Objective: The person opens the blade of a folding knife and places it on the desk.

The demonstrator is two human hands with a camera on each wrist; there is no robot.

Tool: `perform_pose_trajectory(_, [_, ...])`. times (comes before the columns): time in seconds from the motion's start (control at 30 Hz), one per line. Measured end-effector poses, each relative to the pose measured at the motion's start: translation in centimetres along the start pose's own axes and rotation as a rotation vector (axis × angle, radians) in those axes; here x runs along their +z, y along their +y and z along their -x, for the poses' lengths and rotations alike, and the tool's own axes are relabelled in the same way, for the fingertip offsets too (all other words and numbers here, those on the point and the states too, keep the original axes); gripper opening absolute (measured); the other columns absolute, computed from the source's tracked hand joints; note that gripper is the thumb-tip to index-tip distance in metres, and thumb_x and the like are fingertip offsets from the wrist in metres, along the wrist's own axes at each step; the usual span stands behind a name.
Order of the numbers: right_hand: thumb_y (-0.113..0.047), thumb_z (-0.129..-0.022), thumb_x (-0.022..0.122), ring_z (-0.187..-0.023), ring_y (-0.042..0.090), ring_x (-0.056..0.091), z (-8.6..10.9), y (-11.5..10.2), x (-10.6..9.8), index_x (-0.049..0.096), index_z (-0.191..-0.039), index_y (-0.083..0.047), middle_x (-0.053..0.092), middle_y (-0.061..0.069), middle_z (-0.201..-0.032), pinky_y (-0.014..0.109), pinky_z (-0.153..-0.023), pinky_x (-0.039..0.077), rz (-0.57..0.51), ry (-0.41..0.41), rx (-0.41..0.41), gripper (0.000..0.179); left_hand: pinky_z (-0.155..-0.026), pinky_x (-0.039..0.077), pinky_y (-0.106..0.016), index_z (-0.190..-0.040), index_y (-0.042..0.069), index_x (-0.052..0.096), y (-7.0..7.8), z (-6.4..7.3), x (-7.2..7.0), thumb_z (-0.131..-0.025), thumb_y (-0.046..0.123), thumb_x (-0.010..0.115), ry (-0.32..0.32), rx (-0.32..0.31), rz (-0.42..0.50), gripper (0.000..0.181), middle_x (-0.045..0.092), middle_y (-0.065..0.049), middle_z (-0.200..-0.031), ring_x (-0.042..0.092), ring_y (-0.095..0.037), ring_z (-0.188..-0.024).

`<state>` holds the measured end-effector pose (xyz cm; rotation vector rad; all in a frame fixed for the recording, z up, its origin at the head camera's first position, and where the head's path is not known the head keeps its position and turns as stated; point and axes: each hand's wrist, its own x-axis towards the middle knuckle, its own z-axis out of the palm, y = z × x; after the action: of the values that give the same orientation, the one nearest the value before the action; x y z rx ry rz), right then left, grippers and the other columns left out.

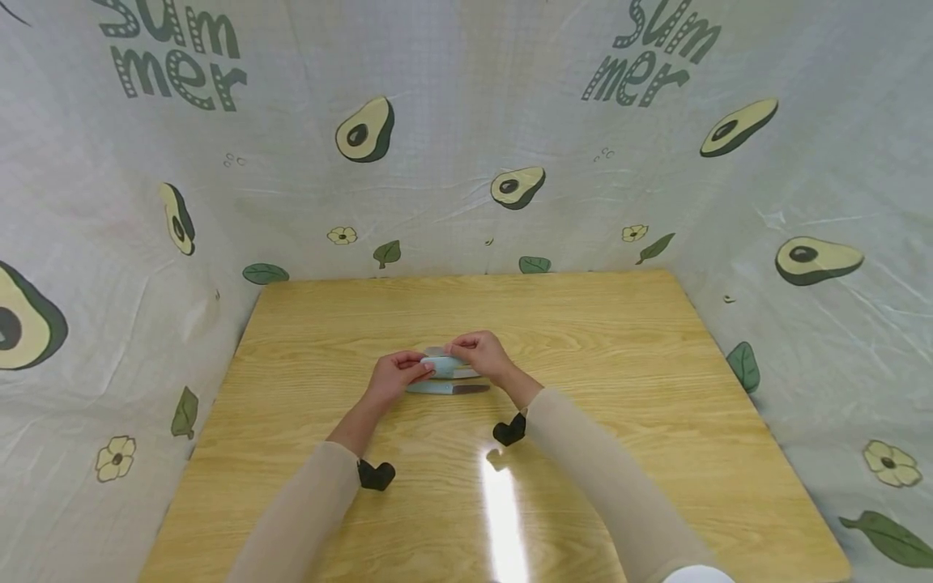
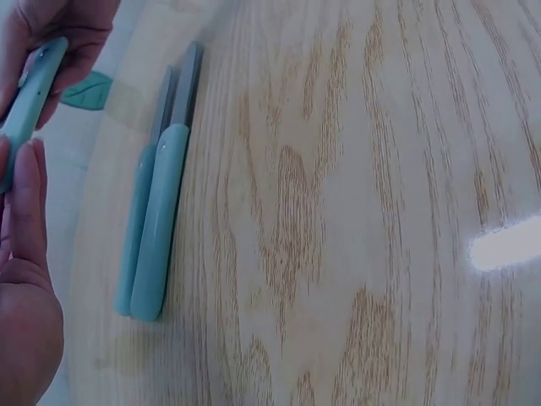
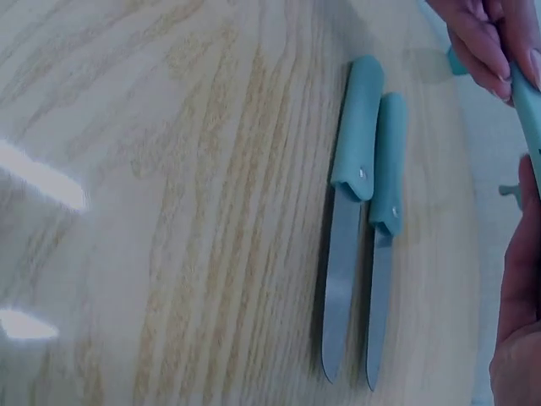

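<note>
Both hands hold one folding knife [image 1: 441, 363] with a mint-green handle, raised over the far middle of the table. My left hand [image 1: 397, 374] pinches the handle's left end between thumb and fingers. At the right end, my right hand [image 1: 481, 354] pinches it too. A pin shows near one end of the handle [image 2: 34, 97] in the left wrist view; a grey piece stands out behind it in the head view. Below the hands lie two similar knives side by side, blades out: a nearer one [image 3: 359, 127] and a farther one [image 3: 389, 161], both pointing right.
The wood-grain table [image 1: 619, 364] meets a pale curtain [image 1: 452, 227] printed with avocados and leaves at its back and sides. Black wrist mounts [image 1: 377, 476] sit under both sleeves. A bright reflection streaks the table's front middle.
</note>
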<state>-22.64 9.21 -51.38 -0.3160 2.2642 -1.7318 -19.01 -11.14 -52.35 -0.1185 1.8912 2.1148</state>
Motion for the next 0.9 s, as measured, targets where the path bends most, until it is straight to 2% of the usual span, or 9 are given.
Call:
perform_pose_trajectory(0.1, [-0.020, -0.092, 0.067, -0.081, 0.017, 0.064, 0.1, -0.2, -0.2, 0.074, -0.098, 0.001, 0.075, 0.009, -0.096, 0.025, -0.069, 0.052, 0.021, -0.020, 0.002, 0.023, -0.093, 0.053, -0.043, -0.115, -0.016, 0.056, 0.1, 0.1, -0.1, -0.091, -0.002, 0.062, -0.016, 0.006, -0.012, 0.029, 0.069, 0.002, -0.079, 0.072, -0.008, -0.077])
perform_pose_trajectory(0.2, [-0.021, -0.095, 0.063, -0.086, 0.014, 0.063, -0.1, -0.9, -0.6, 0.075, -0.097, -0.004, 0.074, 0.009, -0.102, 0.024, -0.071, 0.051, 0.142, -0.085, -0.035, 0.021, -0.093, 0.054, -0.045, -0.113, -0.015, 0.059, 0.2, 0.2, -0.3, -0.091, 0.001, 0.063, -0.033, 0.009, -0.064, 0.027, 0.070, 0.002, -0.080, 0.072, -0.008, -0.078])
perform_pose_trajectory(0.33, [-0.029, -0.096, 0.061, -0.092, 0.011, 0.064, -0.9, -2.1, -1.1, 0.075, -0.099, -0.015, 0.073, 0.002, -0.103, 0.025, -0.079, 0.053, 0.346, -0.205, -0.141, 0.020, -0.095, 0.052, -0.050, -0.109, -0.011, 0.063, 0.3, 0.4, -0.5, -0.090, 0.005, 0.067, -0.076, 0.000, -0.130, 0.025, 0.072, 0.002, -0.080, 0.073, -0.012, -0.081])
perform_pose_trajectory(0.47, [-0.027, -0.097, 0.060, -0.092, 0.011, 0.065, -1.7, -3.4, -1.2, 0.074, -0.096, -0.015, 0.073, 0.004, -0.099, 0.026, -0.086, 0.055, 0.449, -0.350, -0.246, 0.018, -0.099, 0.048, -0.056, -0.109, -0.012, 0.062, 0.3, 0.3, -0.4, -0.089, 0.004, 0.067, -0.163, 0.011, -0.118, 0.026, 0.072, 0.001, -0.082, 0.073, -0.015, -0.083])
perform_pose_trajectory(0.63, [-0.020, -0.094, 0.064, -0.079, 0.005, 0.063, -2.3, -4.6, -1.3, 0.076, -0.090, -0.012, 0.075, 0.009, -0.090, 0.018, -0.075, 0.053, 0.516, -0.471, -0.281, 0.015, -0.098, 0.048, -0.056, -0.108, -0.013, 0.062, 0.3, 0.2, -0.4, -0.089, 0.002, 0.067, -0.197, 0.008, -0.124, 0.024, 0.072, 0.002, -0.082, 0.073, -0.012, -0.081])
perform_pose_trajectory(0.9, [-0.021, -0.089, 0.071, -0.067, -0.001, 0.052, -2.7, -5.3, -1.5, 0.076, -0.084, -0.011, 0.074, 0.001, -0.078, 0.014, -0.064, 0.046, 0.621, -0.535, -0.293, 0.013, -0.094, 0.052, -0.054, -0.109, -0.011, 0.065, 0.1, 0.4, -0.6, -0.089, 0.004, 0.068, -0.196, 0.020, -0.214, 0.025, 0.073, 0.000, -0.082, 0.074, -0.023, -0.086])
